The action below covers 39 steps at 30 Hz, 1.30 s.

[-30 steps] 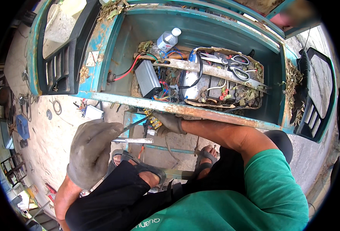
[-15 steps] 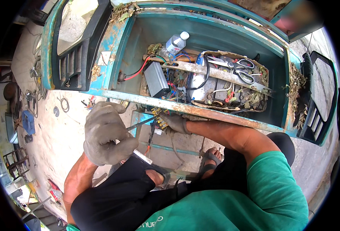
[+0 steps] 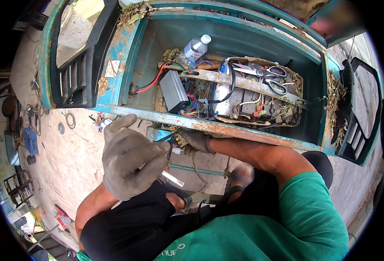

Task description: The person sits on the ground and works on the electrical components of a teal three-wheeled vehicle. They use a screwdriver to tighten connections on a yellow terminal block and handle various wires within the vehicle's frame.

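Note:
My left hand (image 3: 133, 158), in a grey work glove, is raised in front of the box's near rim, its index finger stretched out and the other fingers curled. From behind it a thin dark screwdriver shaft (image 3: 164, 138) runs toward a yellow terminal block (image 3: 180, 137); its handle is hidden by the glove. My right hand (image 3: 196, 140), also gloved, grips the terminal block just below the rim. Dark wires hang from the block. A pale flat strip (image 3: 173, 179) sticks out below the left glove; whether it is held there I cannot tell.
The teal metal box (image 3: 126, 111) holds a silver finned controller (image 3: 173, 92), loose wires, a plastic bottle (image 3: 197, 48), a battery (image 3: 240, 98), a flat metal bar (image 3: 218, 77) and scissors (image 3: 277, 80). Coiled cable (image 3: 70, 120) and a blue crate (image 3: 30, 141) are on the left floor.
My left hand has shifted right and slightly down, with its index finger straighter. The pale strip has shifted right too. My right hand stays on the terminal block.

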Each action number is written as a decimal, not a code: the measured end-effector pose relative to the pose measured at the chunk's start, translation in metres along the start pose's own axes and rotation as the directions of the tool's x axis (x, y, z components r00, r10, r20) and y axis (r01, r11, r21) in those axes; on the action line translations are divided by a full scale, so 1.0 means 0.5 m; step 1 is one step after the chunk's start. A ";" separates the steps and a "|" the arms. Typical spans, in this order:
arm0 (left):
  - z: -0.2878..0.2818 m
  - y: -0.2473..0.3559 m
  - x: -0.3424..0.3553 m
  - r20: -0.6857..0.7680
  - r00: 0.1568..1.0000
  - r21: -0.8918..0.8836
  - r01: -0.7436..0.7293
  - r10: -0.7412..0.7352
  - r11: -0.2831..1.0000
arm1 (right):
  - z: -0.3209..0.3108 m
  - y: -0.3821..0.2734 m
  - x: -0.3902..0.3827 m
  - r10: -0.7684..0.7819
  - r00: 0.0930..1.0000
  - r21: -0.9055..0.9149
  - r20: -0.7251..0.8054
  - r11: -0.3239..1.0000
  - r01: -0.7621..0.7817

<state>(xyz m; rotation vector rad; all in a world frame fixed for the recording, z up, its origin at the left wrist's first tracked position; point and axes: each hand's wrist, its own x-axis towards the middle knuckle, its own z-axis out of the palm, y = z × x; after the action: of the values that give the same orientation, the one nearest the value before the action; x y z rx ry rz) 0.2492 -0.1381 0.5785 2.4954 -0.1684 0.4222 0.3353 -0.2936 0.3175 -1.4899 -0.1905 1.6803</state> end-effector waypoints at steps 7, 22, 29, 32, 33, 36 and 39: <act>-0.004 -0.031 0.033 0.079 0.983 -0.209 -0.145 0.165 0.967 | -0.005 0.000 0.012 0.030 0.999 -0.094 -0.028 0.995 -0.033; 0.011 -0.077 -0.040 -0.222 0.965 0.014 0.145 -0.139 0.989 | -0.007 0.035 0.039 0.056 0.994 0.106 0.092 0.992 -0.066; -0.001 -0.067 -0.056 -0.131 0.989 -0.096 0.055 -0.068 0.994 | -0.017 0.037 0.039 0.110 0.973 0.215 0.202 0.964 -0.154; 0.007 -0.078 -0.080 -0.169 0.984 -0.270 0.014 -0.062 0.963 | -0.010 0.031 0.034 0.113 0.983 0.108 0.144 0.986 -0.130; 0.009 -0.072 -0.076 -0.194 0.978 -0.274 0.021 -0.076 0.961 | -0.015 0.035 0.036 0.105 0.984 0.095 0.145 0.988 -0.120; 0.006 -0.076 -0.082 -0.257 0.955 -0.401 0.034 -0.148 0.915 | -0.011 0.037 0.037 0.079 0.986 0.082 0.149 0.992 -0.092; 0.003 -0.083 -0.094 -0.267 0.944 -0.429 0.063 -0.193 0.901 | -0.010 0.036 0.040 0.102 0.982 0.095 0.162 0.988 -0.118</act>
<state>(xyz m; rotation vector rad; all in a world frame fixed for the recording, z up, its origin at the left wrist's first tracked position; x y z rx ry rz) 0.2140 -0.1042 0.5391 1.9796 0.0315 0.6356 0.3325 -0.2935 0.2900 -1.3127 -0.1039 1.8688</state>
